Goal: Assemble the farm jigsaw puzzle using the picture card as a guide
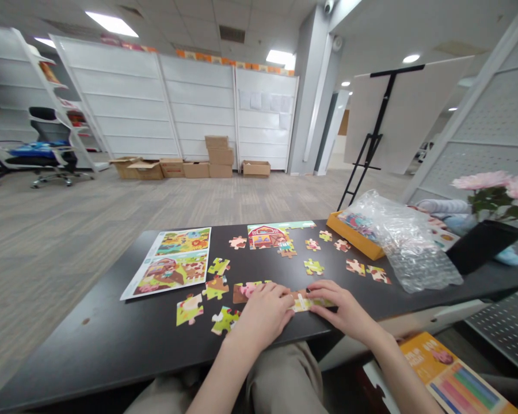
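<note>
Jigsaw pieces (311, 301) under both hands, near the front edge of the black table (112, 351). What's each hand on?

Left hand (263, 313) covers a pink and brown cluster, fingers together. Right hand (343, 307) rests on the end of a pale strip, just beside it.

Pinching anything?

Can't tell; the fingers hide the edges. They look pressed down, not spread.

What step is this?

Looks like fitting pieces together, with a barn section (270, 237) joined farther up the table.

And the move in hand?

It seems to call for steady, flat pressure on that joint, with loose pieces (313, 267) lying about within reach.
</note>
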Demonstrator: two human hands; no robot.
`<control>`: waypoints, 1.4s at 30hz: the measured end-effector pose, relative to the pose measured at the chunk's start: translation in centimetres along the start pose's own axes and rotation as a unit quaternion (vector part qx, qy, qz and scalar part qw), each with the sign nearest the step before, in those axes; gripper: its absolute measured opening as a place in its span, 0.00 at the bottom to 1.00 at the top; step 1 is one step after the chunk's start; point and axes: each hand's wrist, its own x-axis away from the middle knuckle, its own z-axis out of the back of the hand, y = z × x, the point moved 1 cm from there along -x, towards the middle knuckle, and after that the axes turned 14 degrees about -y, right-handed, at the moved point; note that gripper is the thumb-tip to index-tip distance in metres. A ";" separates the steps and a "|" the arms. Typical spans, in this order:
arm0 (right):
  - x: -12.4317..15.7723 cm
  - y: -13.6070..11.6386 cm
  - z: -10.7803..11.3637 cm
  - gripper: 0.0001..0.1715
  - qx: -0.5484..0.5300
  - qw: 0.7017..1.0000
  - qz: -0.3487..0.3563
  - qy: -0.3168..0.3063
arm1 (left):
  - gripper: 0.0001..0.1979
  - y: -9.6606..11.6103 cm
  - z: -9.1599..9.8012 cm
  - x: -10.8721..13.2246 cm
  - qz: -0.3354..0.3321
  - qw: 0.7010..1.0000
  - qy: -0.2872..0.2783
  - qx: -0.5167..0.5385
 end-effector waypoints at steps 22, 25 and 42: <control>0.0 2.2 1.0 0.18 0.094 0.995 -0.039 -0.002 | 0.10 0.3 -0.1 -2.7 0.004 1.000 0.018 0.014; -0.1 2.4 0.8 0.22 0.110 0.993 -0.037 -0.012 | 0.11 -0.9 1.1 -1.8 0.013 0.998 0.047 0.045; -0.3 3.2 0.4 0.29 0.111 0.991 -0.077 -0.012 | 0.16 -12.3 4.8 15.3 0.296 0.946 0.132 0.031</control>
